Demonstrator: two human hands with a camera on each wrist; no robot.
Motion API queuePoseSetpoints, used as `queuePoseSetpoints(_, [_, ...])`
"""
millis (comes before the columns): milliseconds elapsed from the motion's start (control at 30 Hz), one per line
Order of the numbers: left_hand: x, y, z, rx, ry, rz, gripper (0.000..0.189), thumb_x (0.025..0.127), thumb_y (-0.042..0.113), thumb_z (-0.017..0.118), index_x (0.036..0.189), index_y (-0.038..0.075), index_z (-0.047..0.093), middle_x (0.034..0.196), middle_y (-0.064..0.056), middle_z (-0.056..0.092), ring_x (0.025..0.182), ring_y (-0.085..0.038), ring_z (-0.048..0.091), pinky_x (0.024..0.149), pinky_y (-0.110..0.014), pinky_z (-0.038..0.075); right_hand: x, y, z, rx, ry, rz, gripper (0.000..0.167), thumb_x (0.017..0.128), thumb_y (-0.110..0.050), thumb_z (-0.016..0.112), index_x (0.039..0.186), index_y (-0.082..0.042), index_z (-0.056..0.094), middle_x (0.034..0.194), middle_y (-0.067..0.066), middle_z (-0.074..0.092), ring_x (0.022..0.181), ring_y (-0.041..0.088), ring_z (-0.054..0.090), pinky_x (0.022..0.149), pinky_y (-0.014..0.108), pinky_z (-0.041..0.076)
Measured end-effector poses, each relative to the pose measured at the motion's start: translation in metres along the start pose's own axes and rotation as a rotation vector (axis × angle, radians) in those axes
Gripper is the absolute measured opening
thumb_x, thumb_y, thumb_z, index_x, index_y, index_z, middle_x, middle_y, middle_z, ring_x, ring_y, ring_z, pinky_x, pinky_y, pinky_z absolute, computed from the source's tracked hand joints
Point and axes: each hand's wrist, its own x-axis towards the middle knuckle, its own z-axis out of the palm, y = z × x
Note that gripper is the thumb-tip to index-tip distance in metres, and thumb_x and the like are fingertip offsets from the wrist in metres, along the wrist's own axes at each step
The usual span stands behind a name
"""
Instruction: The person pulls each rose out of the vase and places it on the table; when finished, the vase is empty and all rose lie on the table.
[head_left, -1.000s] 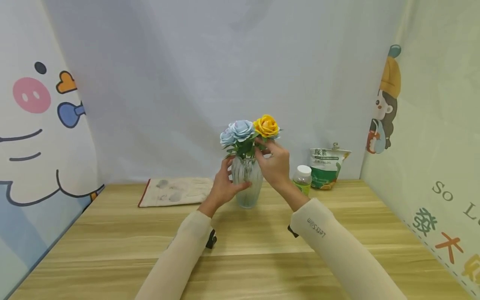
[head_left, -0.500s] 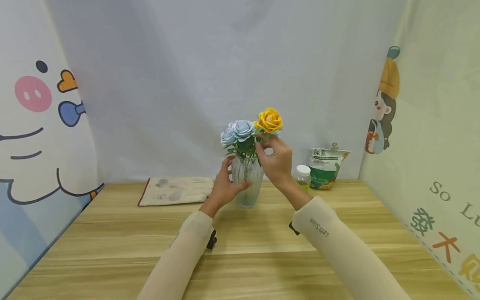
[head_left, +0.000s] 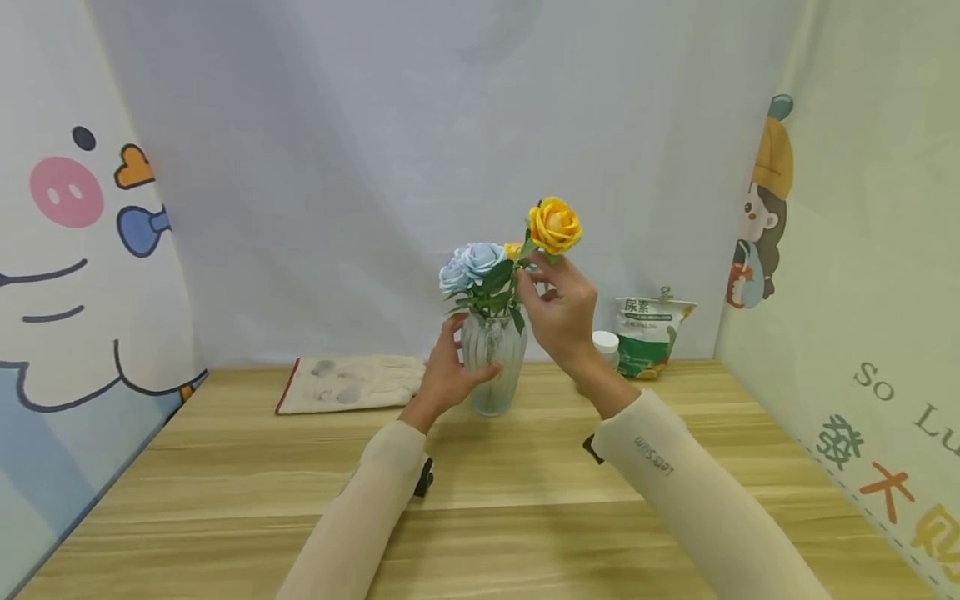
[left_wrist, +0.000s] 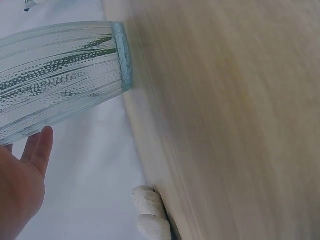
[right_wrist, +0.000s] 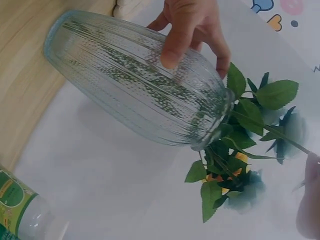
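A ribbed clear glass vase stands on the table, holding light blue roses and a yellow rose half hidden behind leaves. My left hand grips its left side, the thumb across the glass in the right wrist view. Above the rim, to the right, my right hand pinches the stem of another yellow rose, whose bloom rises over the others. That stem slants from the vase mouth to my fingertips in the right wrist view. Its lower end is hidden among the leaves.
Flat cream work gloves lie left of the vase. A white-capped bottle, partly behind my right wrist, and a green and white pouch with a clip stand to the right. A pale cloth backdrop hangs behind the table.
My right hand has moved up and to the right with the yellow rose, which now rises clear of the bunch. Another yellow bloom has come into view behind. My left hand stays on the vase.
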Motion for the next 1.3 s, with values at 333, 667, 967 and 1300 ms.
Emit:
queuePoseSetpoints(333, [0.002, -0.002, 0.002, 0.018, 0.022, 0.022, 0.097, 0.075, 0.025, 0.088, 0.149, 0.013, 0.026, 0.151, -0.014, 0.038, 0.119, -0.039, 0.055, 0.096, -0.05, 0.048, 0.015, -0.009, -0.007, 0.002, 0.03, -0.055, 0.02, 0.084, 0.011, 0.069, 0.102, 0.003, 0.073, 0.099, 0.017, 0.071, 0.072, 0.03, 0.072, 0.043, 0.032, 0.047])
queuePoseSetpoints(667, [0.001, -0.003, 0.004, 0.046, 0.02, 0.025, 0.099, 0.076, 0.026, 0.088, 0.152, 0.015, 0.026, 0.152, -0.013, 0.037, 0.119, -0.038, 0.054, 0.096, -0.049, 0.048, 0.028, -0.027, -0.019, -0.028, 0.064, -0.152, 0.017, 0.082, 0.01, 0.069, 0.097, 0.004, 0.072, 0.093, 0.019, 0.071, 0.07, 0.032, 0.071, 0.045, 0.035, 0.051])
queuePoseSetpoints(967, [0.002, 0.0, 0.004, 0.033, 0.016, 0.013, 0.099, 0.076, 0.028, 0.088, 0.153, 0.016, 0.027, 0.151, -0.014, 0.038, 0.116, -0.038, 0.055, 0.094, -0.05, 0.049, 0.042, -0.041, -0.036, -0.045, 0.088, -0.194, 0.013, 0.081, 0.009, 0.069, 0.093, 0.003, 0.071, 0.092, 0.016, 0.072, 0.069, 0.03, 0.069, 0.045, 0.032, 0.047])
queuePoseSetpoints(1300, [0.001, 0.0, 0.004, 0.046, 0.003, 0.006, 0.099, 0.078, 0.028, 0.087, 0.153, 0.017, 0.024, 0.154, -0.013, 0.034, 0.119, -0.039, 0.053, 0.094, -0.05, 0.049, 0.041, -0.056, -0.065, -0.002, 0.061, -0.111, 0.026, 0.076, 0.011, 0.071, 0.102, 0.007, 0.07, 0.099, 0.016, 0.072, 0.069, 0.031, 0.069, 0.054, 0.012, 0.046])
